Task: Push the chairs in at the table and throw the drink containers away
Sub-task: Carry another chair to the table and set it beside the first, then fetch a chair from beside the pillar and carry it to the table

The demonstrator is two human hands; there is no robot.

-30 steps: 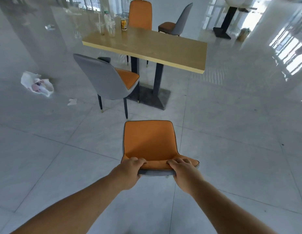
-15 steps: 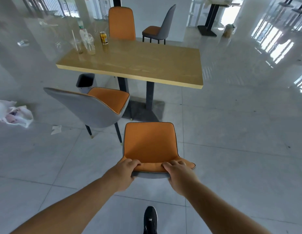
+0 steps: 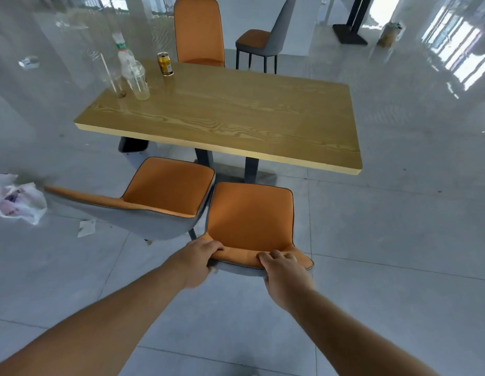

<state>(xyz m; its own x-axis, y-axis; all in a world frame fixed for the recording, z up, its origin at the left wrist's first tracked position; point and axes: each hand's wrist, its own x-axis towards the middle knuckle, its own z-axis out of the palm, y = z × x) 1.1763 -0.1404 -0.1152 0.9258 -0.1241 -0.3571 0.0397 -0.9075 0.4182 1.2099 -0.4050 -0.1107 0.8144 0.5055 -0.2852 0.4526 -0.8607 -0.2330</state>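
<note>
Orange-faced, grey-shelled: clamping the chair (image 3: pixel 251 215) by the top rim of its back, left grip (image 3: pixel 200 256) wrapped shut over the left corner, right grip (image 3: pixel 283 270) shut over the right, fingers (image 3: pixel 274 255) curling onto the padding.

Judging it as a stiff shell on thin legs, light enough to slide, probably skidding readily on the glossy floor (image 3: pixel 385 240), with padding giving a little under pressure. Judging the hold as right where it is: both corners of the rim, for steering and pushing squarely.

Placing the chair on the floor just short of the worktop (image 3: pixel 236 112), seat front nearing the near edge, not yet tucked under. Crowding the second chair (image 3: pixel 165 191), which is sitting skewed on the left; touching or merely beside, not telling which. Likely needing a nudge rightward to clear it.

Leaving the can (image 3: pixel 165 63), bottle (image 3: pixel 125 57) and cups (image 3: pixel 139 80) at the worktop's far left corner, untouched, with a dark bin (image 3: pixel 132 145) showing beneath.

Comparing with half a second ago: arriving much nearer the worktop, closing the gap to the second chair, keeping the same two-handed hold, losing the shoe from view.
</note>
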